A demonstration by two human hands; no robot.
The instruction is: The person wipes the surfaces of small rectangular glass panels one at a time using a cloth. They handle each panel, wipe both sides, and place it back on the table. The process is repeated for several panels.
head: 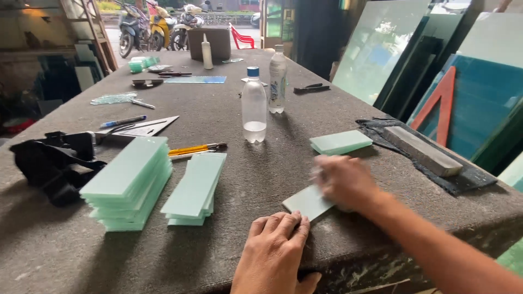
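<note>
A small pale green frosted glass strip [306, 202] lies flat near the table's front edge. My left hand [275, 245] presses its near end with the fingers spread flat on it. My right hand [344, 181] is blurred over the strip's far end; whether it holds anything is unclear. A tall stack of the same glass strips [131, 179] stands at the left, with a lower stack [196, 188] beside it. Another small stack [341, 142] lies beyond my right hand.
A grey sharpening stone [422, 149] rests on a dark cloth [474, 179] at the right. Two plastic bottles [254, 106] stand mid-table. A metal set square [144, 128], yellow-handled cutter [193, 148], pen [124, 121] and black strap bundle [52, 163] lie left. Large glass sheets [381, 46] lean at the right.
</note>
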